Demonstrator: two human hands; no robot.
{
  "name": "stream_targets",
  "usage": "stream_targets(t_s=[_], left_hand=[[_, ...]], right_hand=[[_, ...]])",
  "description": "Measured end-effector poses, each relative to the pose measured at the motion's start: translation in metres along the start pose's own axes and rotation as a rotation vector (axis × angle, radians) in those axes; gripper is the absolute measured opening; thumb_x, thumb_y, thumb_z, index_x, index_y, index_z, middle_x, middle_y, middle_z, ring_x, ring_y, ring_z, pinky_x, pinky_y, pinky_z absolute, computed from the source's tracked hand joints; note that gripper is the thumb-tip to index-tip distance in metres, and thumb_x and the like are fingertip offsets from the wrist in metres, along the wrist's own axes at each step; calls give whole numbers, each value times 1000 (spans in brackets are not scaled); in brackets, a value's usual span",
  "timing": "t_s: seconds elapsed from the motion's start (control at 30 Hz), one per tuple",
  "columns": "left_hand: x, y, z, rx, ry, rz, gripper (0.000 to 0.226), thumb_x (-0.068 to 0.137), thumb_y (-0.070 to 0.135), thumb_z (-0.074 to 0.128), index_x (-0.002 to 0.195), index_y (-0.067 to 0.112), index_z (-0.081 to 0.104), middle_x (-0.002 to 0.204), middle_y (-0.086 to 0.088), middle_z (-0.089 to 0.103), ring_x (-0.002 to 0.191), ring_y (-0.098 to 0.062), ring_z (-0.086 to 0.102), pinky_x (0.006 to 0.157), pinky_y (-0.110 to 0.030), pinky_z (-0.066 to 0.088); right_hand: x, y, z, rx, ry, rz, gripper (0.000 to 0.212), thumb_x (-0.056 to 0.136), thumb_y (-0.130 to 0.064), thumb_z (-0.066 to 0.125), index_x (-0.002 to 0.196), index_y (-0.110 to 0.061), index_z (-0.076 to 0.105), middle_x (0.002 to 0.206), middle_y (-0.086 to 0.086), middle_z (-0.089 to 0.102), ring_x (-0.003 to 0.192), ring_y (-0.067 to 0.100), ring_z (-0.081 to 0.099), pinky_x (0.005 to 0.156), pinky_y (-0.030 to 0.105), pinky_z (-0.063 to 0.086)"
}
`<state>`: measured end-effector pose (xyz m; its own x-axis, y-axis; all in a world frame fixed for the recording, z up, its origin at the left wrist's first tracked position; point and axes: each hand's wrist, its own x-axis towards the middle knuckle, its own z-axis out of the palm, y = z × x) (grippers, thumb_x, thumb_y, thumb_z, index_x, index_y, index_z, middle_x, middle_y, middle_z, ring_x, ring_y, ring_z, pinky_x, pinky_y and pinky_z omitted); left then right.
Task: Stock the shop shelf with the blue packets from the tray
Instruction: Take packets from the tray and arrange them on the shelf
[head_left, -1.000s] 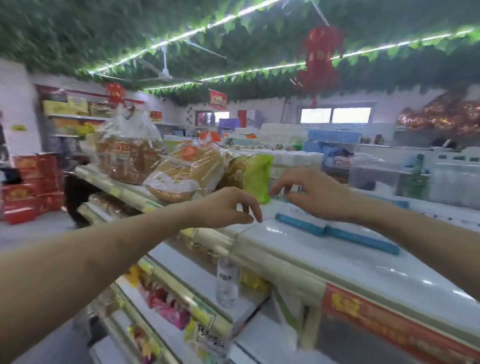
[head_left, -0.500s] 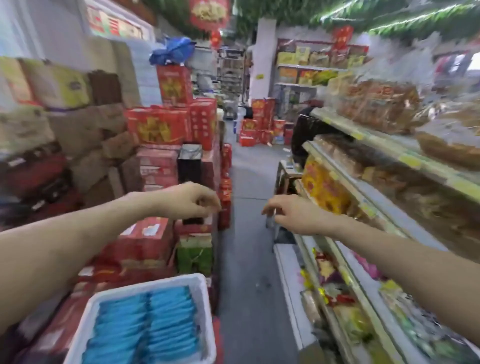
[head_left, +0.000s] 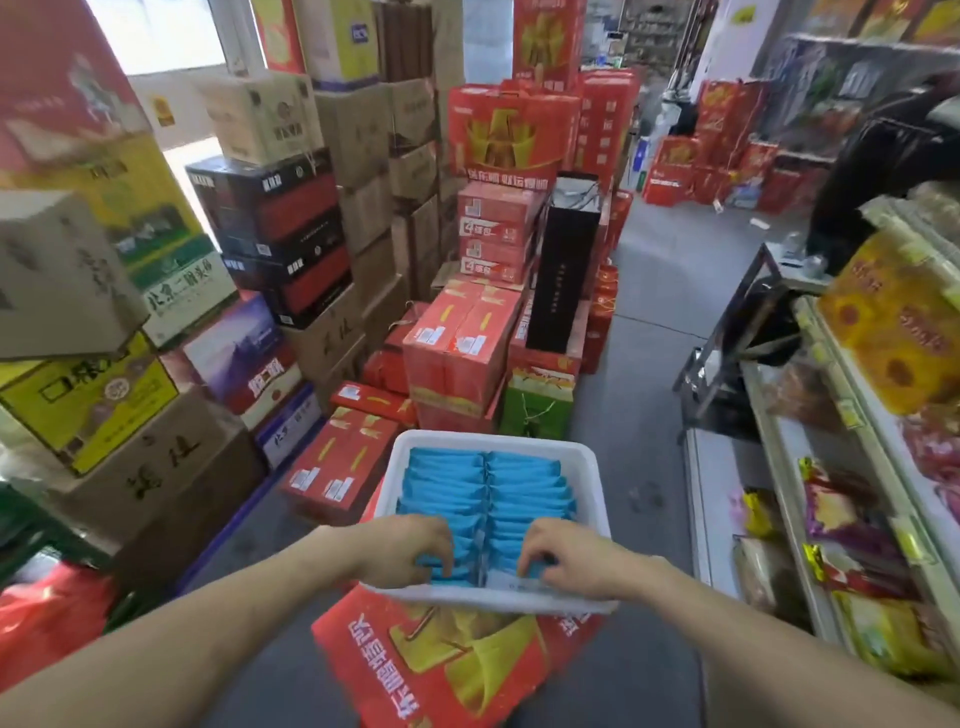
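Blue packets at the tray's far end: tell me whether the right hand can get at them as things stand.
Probably yes. The white tray is open-topped, nothing lies over the blue packets, and the right hand is at its near end, fingers curled on packets there; a forward reach should do.

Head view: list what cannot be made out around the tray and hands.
- Left hand and right hand: fingertips buried among the packets; the backs of the hands hide the grip.
- Packets: print too small and blurred.
- Tray: near wall partly covered by both hands.
- Shelf: cut off by the right edge, goods blurred.
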<state>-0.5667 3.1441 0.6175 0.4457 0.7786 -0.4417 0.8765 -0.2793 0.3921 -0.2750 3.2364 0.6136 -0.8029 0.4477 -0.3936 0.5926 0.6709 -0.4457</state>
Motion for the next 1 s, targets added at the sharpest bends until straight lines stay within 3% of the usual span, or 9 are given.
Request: stream_targets(t_s=[0.13, 0.27, 0.47, 0.57, 0.73, 0.9, 1.0], left_hand=[[0, -3, 11, 2, 69, 107, 29, 92, 13, 55, 114, 25, 70, 122, 5, 56, 113, -14, 55, 98, -33, 45], [5, -9, 9, 15, 52, 144, 27, 91, 12, 58, 109, 26, 73, 120, 9, 61, 110, -13, 57, 96, -38, 49], [14, -10, 5, 161, -67, 209, 38, 98, 13, 60, 133, 27, 66, 146, 4, 53, 129, -20, 50, 108, -38, 43], [15, -11, 1, 227, -73, 212, 45, 98, 16, 60, 140, 32, 54, 142, 5, 54, 125, -22, 50, 103, -41, 45], [21, -11, 10, 331, 23, 251, 41, 91, 14, 59, 126, 30, 44, 122, 2, 55, 106, -24, 54, 83, -47, 52], [25, -14, 14, 352, 104, 305, 30, 94, 18, 54, 121, 27, 46, 120, 1, 53, 102, -22, 52, 88, -44, 51], [24, -19, 19, 423, 274, 377, 21, 98, 21, 51, 119, 21, 49, 124, -3, 47, 103, -23, 51, 89, -38, 49]], right_hand=[[0, 4, 9, -35, -4, -11, 32, 89, -12, 59, 109, -32, 75, 104, -15, 53, 97, 3, 53, 94, 24, 45], [0, 5, 15, -61, -72, 45, 37, 90, -11, 55, 114, -31, 75, 118, -15, 67, 106, 4, 58, 98, 24, 47], [6, -4, 14, -156, -186, 67, 58, 86, -3, 41, 126, -34, 69, 127, -13, 68, 108, 15, 59, 97, 34, 49], [6, -8, 13, -150, -122, 59, 56, 85, -1, 44, 125, -30, 72, 127, -12, 68, 111, 15, 60, 99, 33, 48], [-11, -9, 9, -130, 45, 75, 38, 95, -12, 57, 125, -31, 71, 127, -13, 67, 115, 9, 59, 102, 27, 45], [-31, -3, 0, -100, 153, 117, 36, 95, -16, 60, 124, -33, 72, 120, -14, 67, 110, 6, 60, 98, 23, 46], [-40, -1, -4, -75, 209, 146, 35, 96, -18, 59, 124, -33, 72, 120, -15, 67, 108, 5, 60, 95, 22, 44]])
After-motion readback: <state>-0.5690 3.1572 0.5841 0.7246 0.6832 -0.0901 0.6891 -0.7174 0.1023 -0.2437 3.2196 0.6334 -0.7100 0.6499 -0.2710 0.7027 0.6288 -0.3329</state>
